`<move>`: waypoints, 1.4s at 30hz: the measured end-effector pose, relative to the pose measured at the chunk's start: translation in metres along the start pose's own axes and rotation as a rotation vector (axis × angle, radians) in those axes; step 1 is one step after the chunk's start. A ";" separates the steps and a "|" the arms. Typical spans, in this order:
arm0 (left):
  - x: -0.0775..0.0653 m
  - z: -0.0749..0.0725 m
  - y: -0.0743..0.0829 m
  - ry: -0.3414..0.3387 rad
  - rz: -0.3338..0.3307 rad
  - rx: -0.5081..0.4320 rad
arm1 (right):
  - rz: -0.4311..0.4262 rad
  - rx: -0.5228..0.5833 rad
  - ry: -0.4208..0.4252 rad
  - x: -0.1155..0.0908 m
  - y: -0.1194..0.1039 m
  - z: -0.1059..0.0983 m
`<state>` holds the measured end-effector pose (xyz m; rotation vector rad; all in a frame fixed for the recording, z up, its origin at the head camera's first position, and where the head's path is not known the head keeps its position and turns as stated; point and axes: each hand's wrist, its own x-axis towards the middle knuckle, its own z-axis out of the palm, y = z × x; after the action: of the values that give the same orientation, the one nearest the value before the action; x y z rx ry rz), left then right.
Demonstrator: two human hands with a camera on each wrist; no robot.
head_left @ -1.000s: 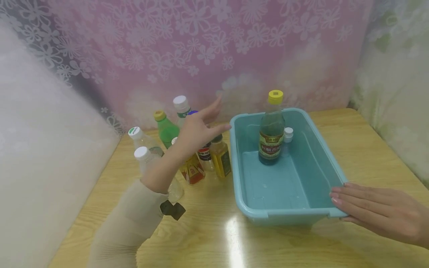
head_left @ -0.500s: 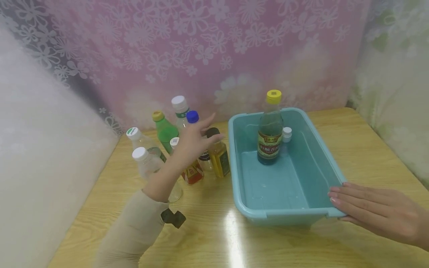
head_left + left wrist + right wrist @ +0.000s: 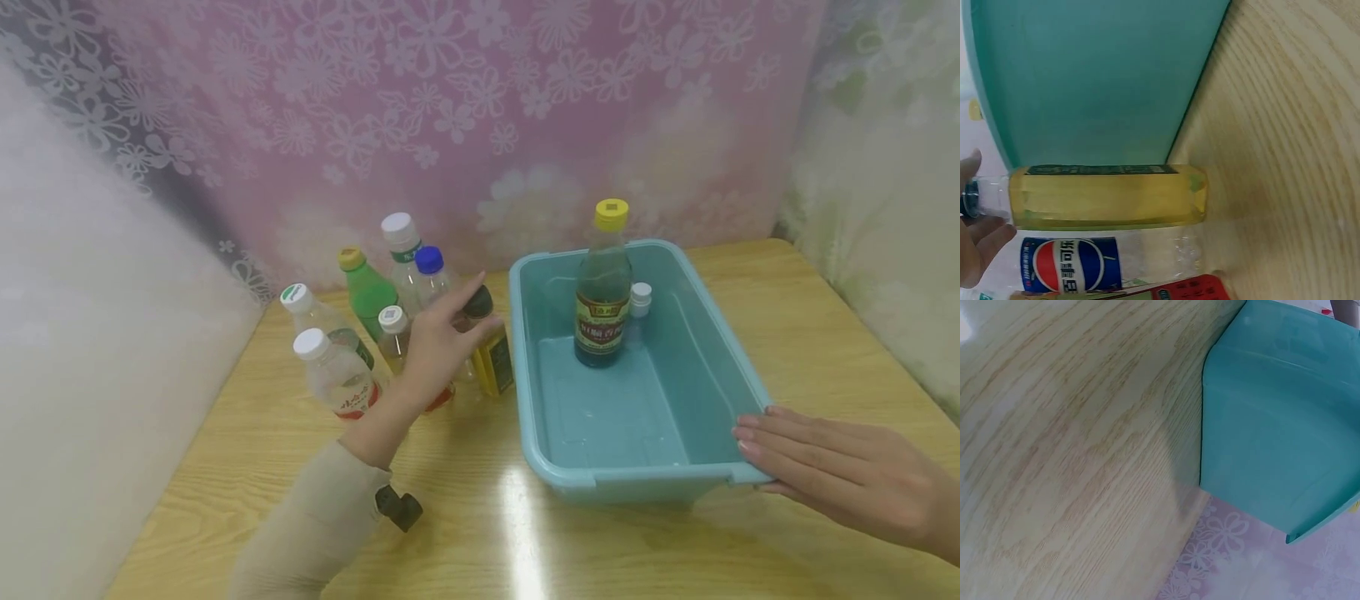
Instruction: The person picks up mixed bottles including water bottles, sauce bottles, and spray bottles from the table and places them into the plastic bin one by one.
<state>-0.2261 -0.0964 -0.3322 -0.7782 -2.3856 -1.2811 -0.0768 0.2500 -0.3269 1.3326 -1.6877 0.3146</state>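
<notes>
My left hand (image 3: 437, 346) is at the neck of a square-sided bottle of yellow liquid (image 3: 495, 362) with a dark cap. In the left wrist view the thumb is on one side of this neck and the fingers (image 3: 991, 240) on the other, spread rather than curled. A Pepsi bottle (image 3: 1072, 265) stands right beside it. My right hand (image 3: 862, 467) lies with straight fingers on the near right corner of a blue-green plastic tub (image 3: 529, 400). Inside the tub stand a dark vinegar bottle (image 3: 602, 321) with a yellow cap and a small white-capped container (image 3: 640, 300).
Several bottles crowd left of the tub, among them a green bottle (image 3: 371, 293), a blue-capped bottle (image 3: 430, 262) and a clear bottle with a red-edged label (image 3: 341, 379). A flowered pink cloth (image 3: 450, 125) hangs behind the wooden table (image 3: 457, 517).
From above the bottles, my left hand has come down to the neck of the yellow-liquid bottle, uncovering the blue cap. The right hand stays at the tub's corner.
</notes>
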 end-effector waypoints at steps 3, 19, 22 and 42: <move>-0.002 0.004 -0.001 0.038 0.016 0.006 | 0.000 0.013 0.023 0.000 -0.001 0.001; -0.006 0.007 0.003 0.055 0.047 0.008 | -0.026 0.024 0.093 0.004 0.002 0.005; -0.007 0.008 0.002 0.043 0.069 -0.033 | -0.024 0.029 0.091 0.003 0.002 0.004; -0.007 0.016 -0.004 0.091 0.195 -0.162 | -0.008 0.044 0.072 0.001 0.001 0.003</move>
<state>-0.2234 -0.0872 -0.3474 -0.9513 -2.0974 -1.4080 -0.0793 0.2476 -0.3281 1.3440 -1.6233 0.3924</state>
